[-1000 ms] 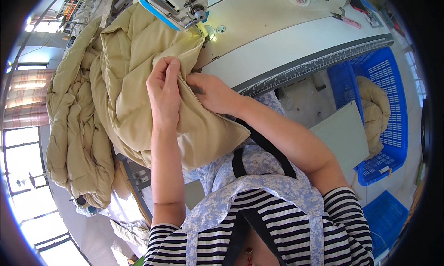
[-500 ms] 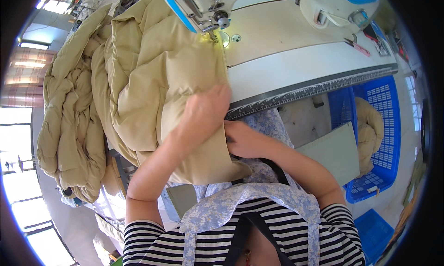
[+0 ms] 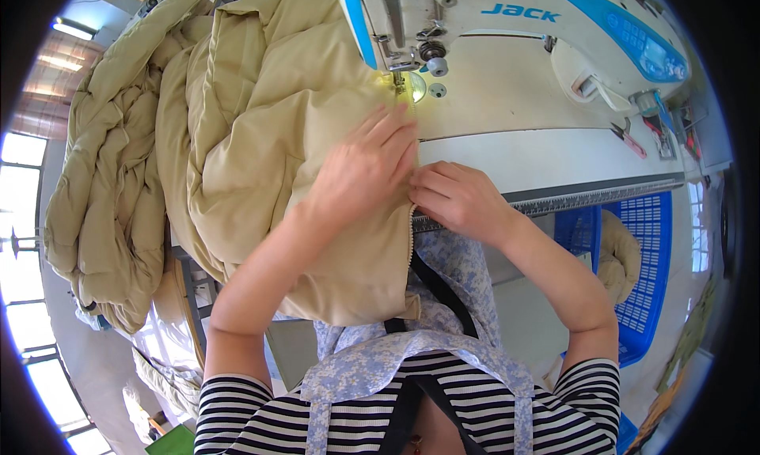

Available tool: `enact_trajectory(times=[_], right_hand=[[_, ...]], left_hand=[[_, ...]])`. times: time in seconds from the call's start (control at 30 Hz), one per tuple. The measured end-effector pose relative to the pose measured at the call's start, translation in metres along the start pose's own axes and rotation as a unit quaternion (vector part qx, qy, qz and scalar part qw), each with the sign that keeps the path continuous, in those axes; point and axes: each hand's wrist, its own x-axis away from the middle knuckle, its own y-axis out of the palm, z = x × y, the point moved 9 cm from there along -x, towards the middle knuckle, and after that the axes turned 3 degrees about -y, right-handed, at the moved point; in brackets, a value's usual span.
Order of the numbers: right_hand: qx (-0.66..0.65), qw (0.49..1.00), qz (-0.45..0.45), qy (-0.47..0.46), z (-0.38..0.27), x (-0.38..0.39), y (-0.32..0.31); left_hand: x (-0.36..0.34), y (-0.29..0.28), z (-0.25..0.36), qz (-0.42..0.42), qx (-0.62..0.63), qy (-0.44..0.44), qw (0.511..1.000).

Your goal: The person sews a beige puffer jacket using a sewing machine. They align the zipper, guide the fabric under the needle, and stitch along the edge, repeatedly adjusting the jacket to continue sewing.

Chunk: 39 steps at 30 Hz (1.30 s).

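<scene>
A tan padded jacket (image 3: 277, 146) lies across the left of the sewing machine's table, with a zipper (image 3: 412, 241) along its right edge. The upper part of that edge runs under the lit presser foot (image 3: 400, 81) of the white and blue sewing machine (image 3: 475, 16). My left hand (image 3: 366, 158) rests flat on the fabric just below the foot, fingers stretched out and slightly blurred. Beside it, my right hand (image 3: 459, 200) has its fingers bent around the zipper edge at the table's front; their undersides are partly hidden.
A ruler strip (image 3: 586, 195) edges the table's front. Pink-handled snips (image 3: 631, 141) lie at the table's right. Below stands a blue basket (image 3: 649, 257) with tan padded fabric (image 3: 617, 257) in it. More padded tan fabric (image 3: 111, 178) hangs at the far left.
My left hand has moved up the jacket and flattened toward the foot. My right hand has come up from below the table edge to the zipper edge. The whole view has shifted slightly.
</scene>
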Motion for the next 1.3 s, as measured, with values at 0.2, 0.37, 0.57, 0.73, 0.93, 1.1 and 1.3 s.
enact_trajectory(times=[0.2,0.37,0.57,0.73,0.93,1.1,1.3], right_hand=[[-0.01,0.999,0.04,0.004,-0.004,-0.001,-0.009],[-0.031,0.998,0.021,0.041,0.003,0.003,-0.014],[-0.037,0.998,0.017,0.05,0.008,0.003,-0.019],[-0.04,0.999,0.007,0.033,0.007,0.0,-0.02],[-0.018,0.999,0.005,0.04,0.02,-0.006,-0.021],[-0.009,0.999,0.001,0.036,0.032,-0.014,-0.015],[0.013,1.0,0.005,0.027,0.032,-0.015,-0.014]], left_hand=[[0.014,0.019,-0.051,0.007,-0.017,-0.001,1.0],[0.013,0.024,-0.051,-0.004,-0.024,-0.023,0.999],[0.004,0.026,-0.042,-0.027,-0.074,-0.017,0.997],[0.006,0.028,-0.045,-0.043,-0.073,-0.021,0.996],[-0.008,0.03,-0.056,-0.039,-0.069,-0.024,0.997],[-0.011,0.026,-0.058,0.014,-0.124,0.024,0.992],[-0.004,0.028,-0.06,0.004,-0.111,0.023,0.994]])
